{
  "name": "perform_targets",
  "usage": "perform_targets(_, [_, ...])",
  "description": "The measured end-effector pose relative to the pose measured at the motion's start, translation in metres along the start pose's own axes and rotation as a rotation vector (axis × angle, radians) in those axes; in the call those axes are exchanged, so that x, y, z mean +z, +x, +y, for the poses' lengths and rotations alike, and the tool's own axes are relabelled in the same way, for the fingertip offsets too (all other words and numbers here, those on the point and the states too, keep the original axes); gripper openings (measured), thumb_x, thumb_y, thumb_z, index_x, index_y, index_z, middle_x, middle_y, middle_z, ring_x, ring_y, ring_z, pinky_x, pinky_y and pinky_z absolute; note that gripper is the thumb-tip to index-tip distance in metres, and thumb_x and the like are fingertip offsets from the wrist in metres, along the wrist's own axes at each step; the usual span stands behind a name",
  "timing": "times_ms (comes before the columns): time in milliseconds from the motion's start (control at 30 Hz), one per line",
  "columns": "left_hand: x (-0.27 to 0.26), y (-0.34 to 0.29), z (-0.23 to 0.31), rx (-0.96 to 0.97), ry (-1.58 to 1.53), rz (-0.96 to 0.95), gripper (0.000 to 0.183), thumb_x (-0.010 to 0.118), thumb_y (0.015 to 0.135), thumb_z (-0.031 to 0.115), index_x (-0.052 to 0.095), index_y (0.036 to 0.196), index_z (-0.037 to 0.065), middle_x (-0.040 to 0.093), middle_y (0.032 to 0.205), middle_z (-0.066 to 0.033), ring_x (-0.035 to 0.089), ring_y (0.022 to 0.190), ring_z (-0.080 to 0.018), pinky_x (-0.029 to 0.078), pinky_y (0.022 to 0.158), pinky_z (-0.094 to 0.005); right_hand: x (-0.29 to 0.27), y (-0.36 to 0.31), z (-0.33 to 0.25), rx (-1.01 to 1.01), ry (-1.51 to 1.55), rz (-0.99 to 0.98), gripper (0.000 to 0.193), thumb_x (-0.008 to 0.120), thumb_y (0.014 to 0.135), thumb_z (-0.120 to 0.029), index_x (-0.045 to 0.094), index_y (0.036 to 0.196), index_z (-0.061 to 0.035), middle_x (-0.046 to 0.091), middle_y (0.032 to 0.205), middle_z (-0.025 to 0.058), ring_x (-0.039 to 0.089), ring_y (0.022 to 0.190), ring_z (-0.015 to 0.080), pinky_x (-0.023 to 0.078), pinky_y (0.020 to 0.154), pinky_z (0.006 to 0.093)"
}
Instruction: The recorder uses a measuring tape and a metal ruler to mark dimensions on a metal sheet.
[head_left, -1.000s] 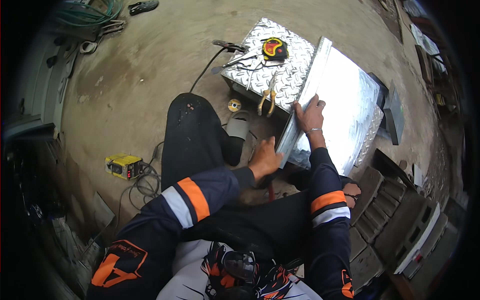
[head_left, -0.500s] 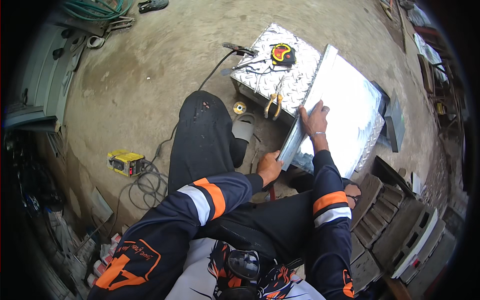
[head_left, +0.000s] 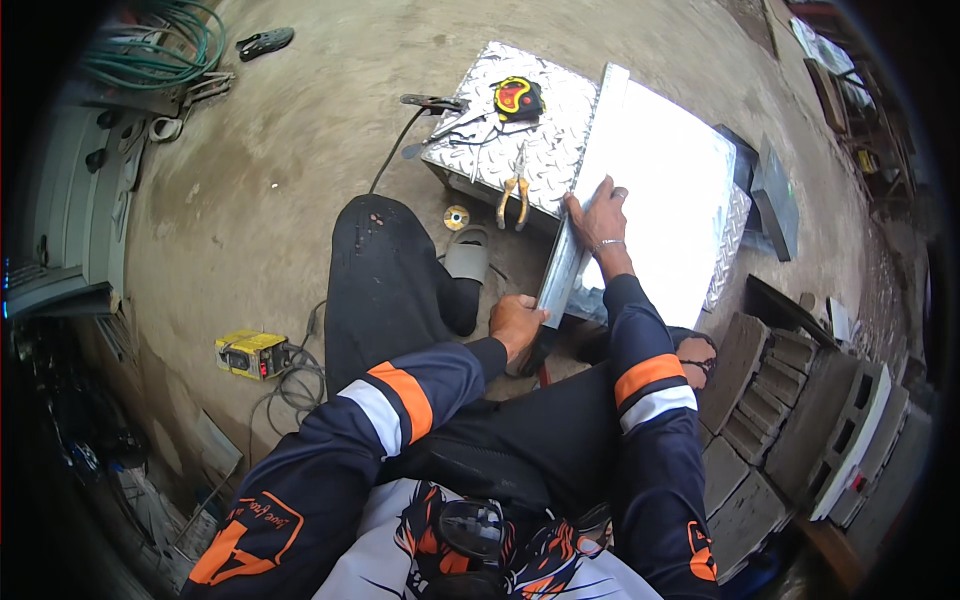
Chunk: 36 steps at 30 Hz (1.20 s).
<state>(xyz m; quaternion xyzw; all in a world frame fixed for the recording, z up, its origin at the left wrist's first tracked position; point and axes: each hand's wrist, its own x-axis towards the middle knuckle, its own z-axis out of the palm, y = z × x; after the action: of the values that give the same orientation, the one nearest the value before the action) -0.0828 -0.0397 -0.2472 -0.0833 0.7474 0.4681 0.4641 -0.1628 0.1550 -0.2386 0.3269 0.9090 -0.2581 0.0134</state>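
A shiny metal sheet (head_left: 670,170) lies across a table topped with chequer plate. Along its left side runs a long grey metal strip (head_left: 592,150); whether strip and sheet are one piece I cannot tell. My left hand (head_left: 517,325) is closed around the strip's near end, its thumb on top. Farther up, my right hand (head_left: 600,222) rests on the sheet with its fingers apart, the leftmost touching the strip. Left of the strip lie yellow-handled pliers (head_left: 515,200), a black and yellow tape measure (head_left: 517,99) and a welding clamp (head_left: 434,103) on a cable.
A yellow welding machine (head_left: 250,354) with coiled cable stands on the floor at left. Concrete blocks (head_left: 770,390) are stacked at right. Dark metal pieces (head_left: 775,200) stand beyond the sheet. A small round disc (head_left: 456,217) lies near my sandalled foot (head_left: 466,258).
The view has shifted, so everything sits a little farther left in it. Both hands keep their places on the strip and sheet, and nothing is let go.
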Motion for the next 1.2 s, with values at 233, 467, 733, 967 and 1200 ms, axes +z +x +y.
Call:
perform_targets(233, [0.009,-0.004,-0.016,0.132,-0.001,0.207,0.043,0.073,0.078,0.014,0.061,0.116,-0.004,0.071,0.089,-0.0092,0.062,0.073,-0.0079,0.05,0.068,-0.0225,0.002,-0.001,-0.003,-0.026,0.007,0.017,0.074,0.067,0.08,-0.041,0.029,0.124,0.0036,0.037,0.12,0.0328,0.057,0.093,0.0475,0.05,0.08,0.0467])
perform_targets(467, [0.01,-0.001,-0.014,0.11,-0.045,0.138,0.047,0.073,0.079,0.013,0.059,0.12,-0.004,0.071,0.09,-0.0102,0.062,0.073,-0.0073,0.05,0.067,-0.0211,0.001,0.001,0.004,0.0,-0.017,0.022,0.075,0.068,0.079,-0.04,0.028,0.125,0.0035,0.037,0.12,0.0331,0.058,0.092,0.0478,0.051,0.08,0.0468])
perform_targets(733, [-0.002,0.001,-0.001,0.137,0.302,0.228,0.045,0.067,0.081,0.011,0.055,0.124,0.002,0.065,0.099,-0.0119,0.064,0.072,-0.0149,0.05,0.068,-0.031,-0.001,0.001,0.002,0.015,-0.019,0.011,0.075,0.068,0.079,-0.038,0.027,0.125,0.004,0.037,0.12,0.0334,0.059,0.091,0.0466,0.051,0.078,0.0468])
perform_targets(967, [-0.015,0.022,0.128,0.95,0.456,0.394,0.037,0.061,0.08,0.008,0.055,0.116,0.003,0.053,0.106,-0.0192,0.052,0.103,-0.0362,0.043,0.086,-0.0406,0.005,0.001,0.008,0.003,-0.005,0.029,0.076,0.069,0.078,-0.037,0.028,0.125,0.0055,0.038,0.119,0.0342,0.059,0.091,0.0465,0.052,0.076,0.0463])
perform_targets(1200, [-0.004,0.127,0.228,0.79,1.062,0.263,0.073,0.068,0.075,0.017,0.034,0.139,0.012,0.026,0.147,-0.0168,0.047,0.116,-0.0406,0.048,0.09,-0.0471,-0.004,0.001,-0.003,0.029,0.076,-0.071,0.081,0.069,0.078,-0.037,0.025,0.131,0.0073,0.037,0.12,0.0339,0.058,0.092,0.048,0.052,0.076,0.0466])
